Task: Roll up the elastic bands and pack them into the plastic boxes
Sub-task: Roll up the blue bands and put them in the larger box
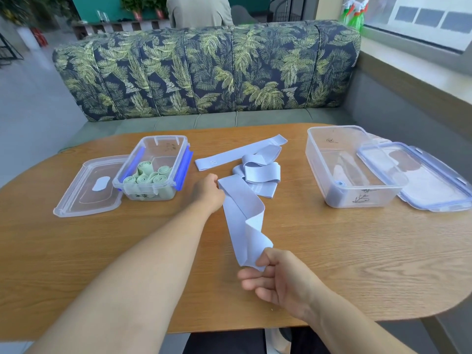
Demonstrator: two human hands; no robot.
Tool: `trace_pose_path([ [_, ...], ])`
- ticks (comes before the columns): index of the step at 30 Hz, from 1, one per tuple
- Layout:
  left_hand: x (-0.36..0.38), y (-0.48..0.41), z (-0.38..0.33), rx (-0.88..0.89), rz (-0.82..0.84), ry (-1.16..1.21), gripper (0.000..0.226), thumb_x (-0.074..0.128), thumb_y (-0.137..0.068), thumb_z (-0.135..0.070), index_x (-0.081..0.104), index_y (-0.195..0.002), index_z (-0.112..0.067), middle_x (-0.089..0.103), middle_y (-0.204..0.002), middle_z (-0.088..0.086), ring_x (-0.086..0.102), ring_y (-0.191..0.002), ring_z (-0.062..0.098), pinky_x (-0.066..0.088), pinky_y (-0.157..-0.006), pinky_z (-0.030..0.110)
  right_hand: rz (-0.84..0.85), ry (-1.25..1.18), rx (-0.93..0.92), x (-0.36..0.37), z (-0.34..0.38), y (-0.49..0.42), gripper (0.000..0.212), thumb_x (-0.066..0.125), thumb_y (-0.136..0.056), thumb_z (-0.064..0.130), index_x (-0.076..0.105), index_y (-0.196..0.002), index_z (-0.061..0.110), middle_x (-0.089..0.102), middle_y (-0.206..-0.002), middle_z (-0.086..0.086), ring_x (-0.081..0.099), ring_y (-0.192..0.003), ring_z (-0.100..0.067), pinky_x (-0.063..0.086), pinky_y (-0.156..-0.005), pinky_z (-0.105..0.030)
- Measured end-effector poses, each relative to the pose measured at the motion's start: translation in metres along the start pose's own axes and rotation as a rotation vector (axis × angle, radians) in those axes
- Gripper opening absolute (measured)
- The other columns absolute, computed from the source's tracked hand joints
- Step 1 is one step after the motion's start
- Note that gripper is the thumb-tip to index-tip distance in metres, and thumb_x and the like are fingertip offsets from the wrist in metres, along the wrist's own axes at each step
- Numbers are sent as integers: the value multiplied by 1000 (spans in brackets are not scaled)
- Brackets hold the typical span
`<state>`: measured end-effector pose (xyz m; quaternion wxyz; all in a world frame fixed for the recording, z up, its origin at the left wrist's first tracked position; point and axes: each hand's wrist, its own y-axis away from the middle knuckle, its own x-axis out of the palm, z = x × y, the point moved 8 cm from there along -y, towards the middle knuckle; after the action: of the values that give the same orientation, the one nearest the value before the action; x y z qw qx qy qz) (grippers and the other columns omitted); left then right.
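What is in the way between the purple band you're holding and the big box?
Nothing visible. The purple band has bare table between it and the big box, whose lid is off, leaning on its right side.

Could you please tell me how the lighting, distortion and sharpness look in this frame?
Head view: soft daylight from the window at right, faint shadows; wide-angle lens bows the table edge and sofa; hands and lilac band sharp, far background slightly soft.

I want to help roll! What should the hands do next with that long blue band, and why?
Probably start rolling from the near end: the right hand pinches one end of the light blue band, the left hand holds the far end, and it is stretched out but twisted, not yet rolled.
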<state>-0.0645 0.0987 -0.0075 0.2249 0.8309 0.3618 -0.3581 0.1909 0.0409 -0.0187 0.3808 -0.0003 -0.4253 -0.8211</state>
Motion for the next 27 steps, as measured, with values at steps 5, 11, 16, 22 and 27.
trace_pose_path([
  [5, -2, -18, -2, -68, -92, 61, 12, 52, -90, -16, 63, -91, -20, 66, -99, 7, 61, -88, 28, 45, -69, 27, 71, 34, 44, 0, 9, -3, 26, 45, -84, 9, 53, -108, 1, 74, -92, -15, 69, -66, -18, 47, -48, -19],
  [11, -28, -52, -4, -144, -216, 245, 14, 53, -84, -12, 66, -87, -9, 69, -97, 14, 65, -93, 34, 54, -81, 38, 182, 175, 102, 12, 9, -7, 19, 54, -90, 14, 64, -97, -1, 74, -96, -16, 70, -71, -17, 48, -49, -18],
  [16, -11, -55, 13, -258, -144, 415, 9, 52, -77, -14, 61, -74, -14, 70, -88, 12, 63, -71, 28, 50, -65, 32, 170, 268, 106, 19, 0, -13, 24, 66, -89, 25, 69, -93, 2, 74, -92, -14, 71, -68, -15, 50, -49, -17],
  [22, -3, -54, 15, -220, -60, 527, 11, 52, -90, -17, 62, -94, -13, 67, -85, 6, 66, -81, 22, 48, -66, 25, 137, 332, 119, 21, -4, -15, 24, 67, -88, 26, 69, -94, 3, 75, -90, -13, 71, -69, -14, 51, -49, -17],
  [27, -2, -49, 1, -126, -16, 381, 37, 61, -83, -12, 59, -120, -20, 60, -106, 6, 59, -92, 22, 47, -77, 26, 131, 382, 119, 25, -8, -10, 23, 67, -88, 26, 69, -94, 4, 75, -89, -13, 71, -71, -15, 52, -52, -18],
])
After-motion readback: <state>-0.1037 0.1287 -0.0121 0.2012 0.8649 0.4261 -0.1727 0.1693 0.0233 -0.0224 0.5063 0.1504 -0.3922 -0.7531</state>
